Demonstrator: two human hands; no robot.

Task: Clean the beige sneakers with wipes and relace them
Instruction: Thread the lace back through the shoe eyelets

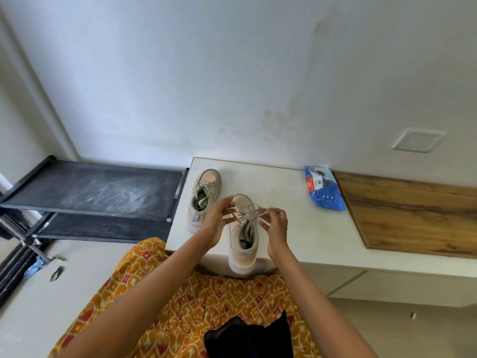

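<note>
Two beige sneakers stand on a white counter (289, 197). The near sneaker (242, 241) sits at the front edge, its heel hanging slightly over. My left hand (216, 220) pinches one end of its grey lace (251, 214) on the left side. My right hand (277, 224) pinches the other lace end on the right. The laces cross above the tongue. The second sneaker (205, 197) stands further back to the left, laced, with nothing touching it. A blue wipes pack (324, 188) lies at the back right of the counter.
A wooden panel (418, 213) covers the counter's right part. A black shoe rack (95, 192) with dusty shelves stands to the left. The wall rises right behind the counter. Drawers sit below the counter front. Small litter lies on the floor at left.
</note>
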